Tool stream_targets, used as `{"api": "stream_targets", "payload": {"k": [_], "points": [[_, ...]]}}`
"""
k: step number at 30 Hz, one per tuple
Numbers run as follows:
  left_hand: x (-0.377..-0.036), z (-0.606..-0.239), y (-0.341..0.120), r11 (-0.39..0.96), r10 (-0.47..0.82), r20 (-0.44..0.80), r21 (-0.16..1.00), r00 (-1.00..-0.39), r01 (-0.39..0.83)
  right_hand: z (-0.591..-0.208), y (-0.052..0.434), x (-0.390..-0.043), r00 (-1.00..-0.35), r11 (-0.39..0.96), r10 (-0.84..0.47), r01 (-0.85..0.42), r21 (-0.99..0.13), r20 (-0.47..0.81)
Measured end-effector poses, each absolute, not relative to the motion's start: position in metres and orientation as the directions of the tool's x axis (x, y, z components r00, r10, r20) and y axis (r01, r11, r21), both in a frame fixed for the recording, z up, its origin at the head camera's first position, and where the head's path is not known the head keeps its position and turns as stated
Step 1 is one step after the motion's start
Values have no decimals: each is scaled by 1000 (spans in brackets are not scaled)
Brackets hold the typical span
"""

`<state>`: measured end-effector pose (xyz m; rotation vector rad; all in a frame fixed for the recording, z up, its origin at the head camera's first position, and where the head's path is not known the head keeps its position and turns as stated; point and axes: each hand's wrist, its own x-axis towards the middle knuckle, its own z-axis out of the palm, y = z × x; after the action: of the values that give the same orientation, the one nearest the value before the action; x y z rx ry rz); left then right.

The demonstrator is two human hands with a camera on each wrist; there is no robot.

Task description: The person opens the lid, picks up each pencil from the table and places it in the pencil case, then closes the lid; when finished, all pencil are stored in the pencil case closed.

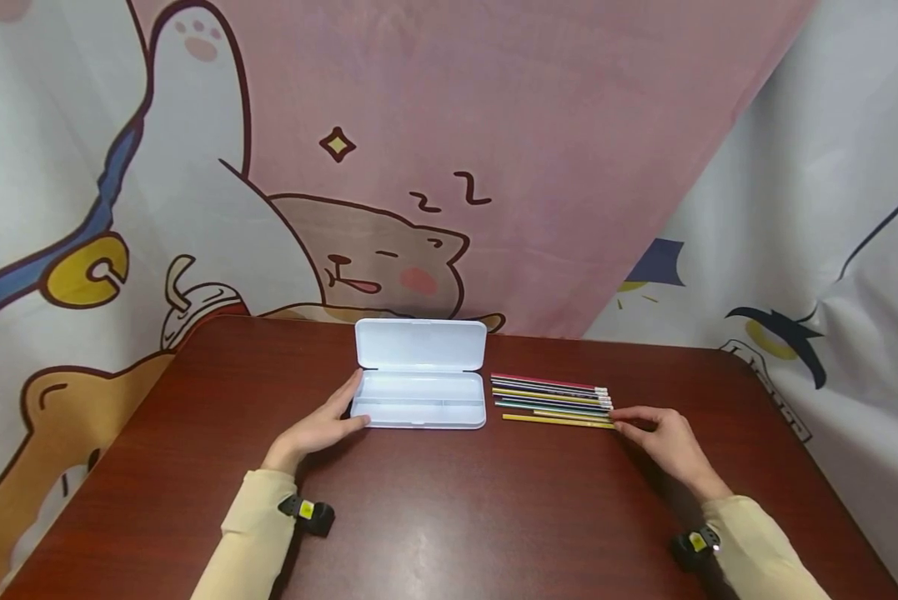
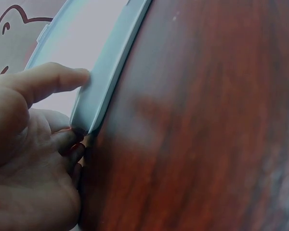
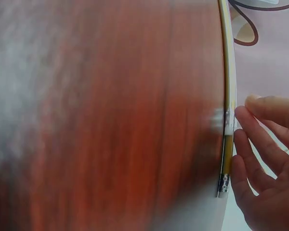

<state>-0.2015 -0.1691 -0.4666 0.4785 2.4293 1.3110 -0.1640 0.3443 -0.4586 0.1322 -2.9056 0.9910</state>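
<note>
Head view, near to far. Desk [image 1: 433,508]: brown, wood-grained. Right hand [image 1: 674,446]: fingers loosely extended, tips at the ends of the nearest pencils [image 1: 552,397]; no firm grip shown. Left hand [image 1: 315,431]: thumb and fingers about the left end of the case [image 1: 403,386]. Pencils: a row on the desk, right of the case; judged light, stiff, apt to roll; best pinched mid-shaft. Case: pale, lid [image 1: 420,345] raised; probably light, smooth, rigid plastic; hold by the end walls. Brands: none legible. Cloth [image 1: 606,125], behind: drawn "Z Z" [image 1: 469,187]; lettering far right indistinct.
</note>
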Motion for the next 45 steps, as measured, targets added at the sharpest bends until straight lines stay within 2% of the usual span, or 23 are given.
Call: {"api": "stream_targets", "payload": {"k": [24, 33, 45], "points": [[-202, -465, -168, 527, 454, -126, 836, -882, 152, -463, 361, -154, -970, 837, -145, -225, -498, 195], [-203, -467, -169, 524, 459, -117, 837, -881, 161, -464, 362, -153, -986, 839, -128, -164, -519, 104], [-202, -466, -169, 521, 463, -112, 837, -879, 168, -464, 356, -156, -981, 816, -151, -193, -545, 121]]}}
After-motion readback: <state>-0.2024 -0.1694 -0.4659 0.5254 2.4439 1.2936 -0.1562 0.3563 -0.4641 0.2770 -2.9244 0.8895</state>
